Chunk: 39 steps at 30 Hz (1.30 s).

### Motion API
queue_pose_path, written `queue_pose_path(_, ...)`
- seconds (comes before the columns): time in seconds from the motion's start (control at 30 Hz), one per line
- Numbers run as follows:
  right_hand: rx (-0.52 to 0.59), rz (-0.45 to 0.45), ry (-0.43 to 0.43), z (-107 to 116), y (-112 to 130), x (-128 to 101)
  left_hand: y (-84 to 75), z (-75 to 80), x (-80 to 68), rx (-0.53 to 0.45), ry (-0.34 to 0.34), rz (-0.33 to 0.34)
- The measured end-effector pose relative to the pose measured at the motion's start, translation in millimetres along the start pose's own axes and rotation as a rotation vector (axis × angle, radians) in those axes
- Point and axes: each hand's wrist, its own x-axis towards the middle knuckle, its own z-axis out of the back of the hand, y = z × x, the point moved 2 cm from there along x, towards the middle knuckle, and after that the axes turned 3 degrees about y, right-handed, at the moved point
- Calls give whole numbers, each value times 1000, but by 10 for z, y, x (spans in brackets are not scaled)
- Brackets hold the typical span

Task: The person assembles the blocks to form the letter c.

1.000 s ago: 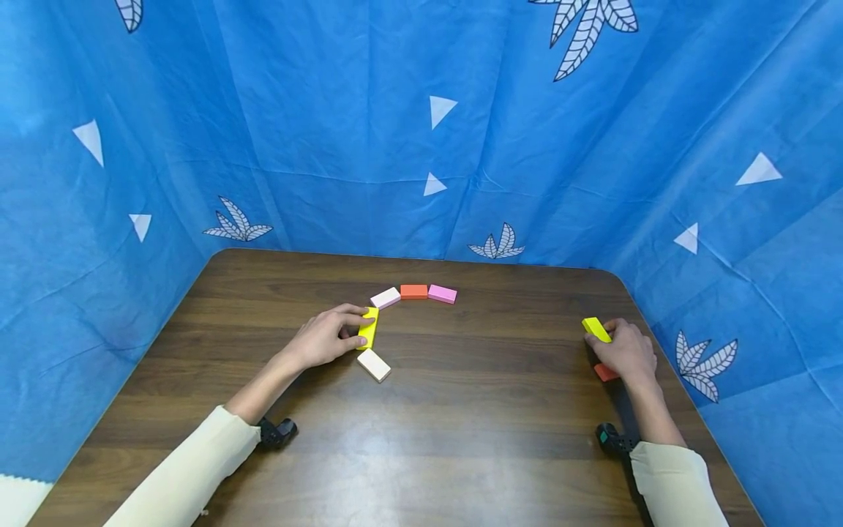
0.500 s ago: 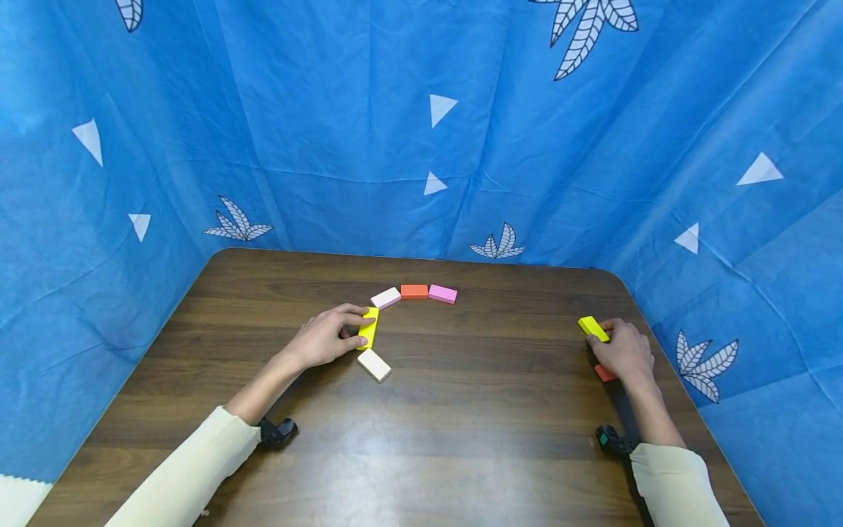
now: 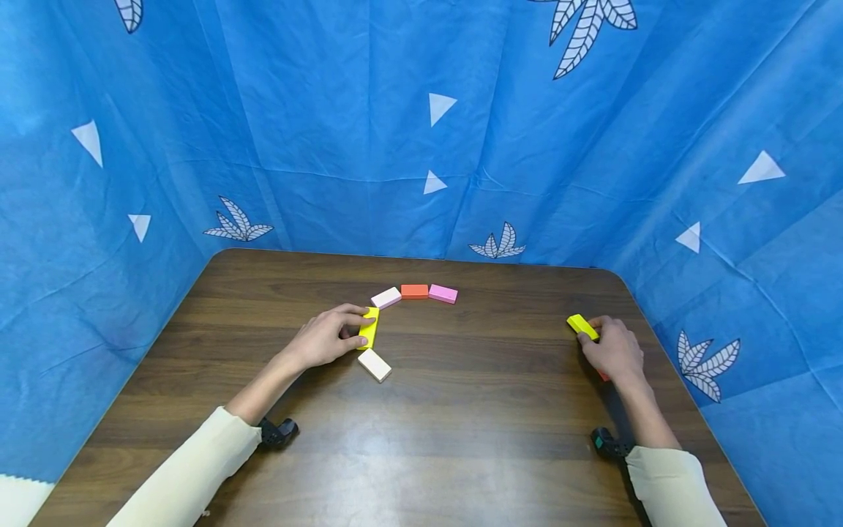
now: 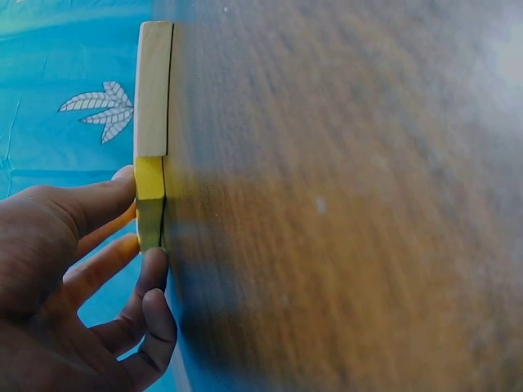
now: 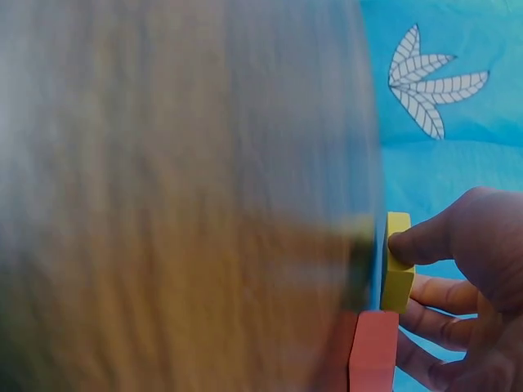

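On the left side of the wooden counter (image 3: 263,307), the left hand (image 3: 326,338) lies low on the surface with its thumb and fingertips curled against a yellow block (image 3: 369,327), pinching it along its near long side; the left wrist view shows the fingers (image 4: 122,192) touching the same yellow block (image 4: 149,200), which lies flat on the counter (image 4: 343,204) end to end with a cream block (image 4: 153,86). In the head view that cream block (image 3: 374,364) lies just in front of the yellow one, turned at a slant and touching or nearly touching its near end. Just beyond the yellow block, a pale pink block (image 3: 386,297), an orange block (image 3: 414,291) and a pink block (image 3: 443,294) lie flat in a short curved row, each close to the next. Well apart from these, toward the right edge of the counter, the right hand (image 3: 614,350) grips a second yellow block (image 3: 582,326) between thumb and fingers, the block sticking out past the fingertips toward the left and tilted. In the right wrist view the thumb presses on the face of this yellow block (image 5: 396,265), and a red block (image 5: 374,353) sits just beside it, mostly hidden under the hand in the head view. Blue cloth with white leaf prints (image 3: 500,146) hangs round the counter on three sides
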Motion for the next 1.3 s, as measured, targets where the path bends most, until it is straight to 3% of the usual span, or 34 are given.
queue_pose_path(0.33, -2, 72, 15, -37, 230, -67, 15, 0, -3, 0, -2, -6)
queue_pose_path(0.83, -28, 125, -12, -153, 386, -103, 15, 3, -2, -4, 1, -5)
queue_pose_path(1.3, -31, 176, 44, -209, 668, -195, 13, 21, 4, -23, 5, 8)
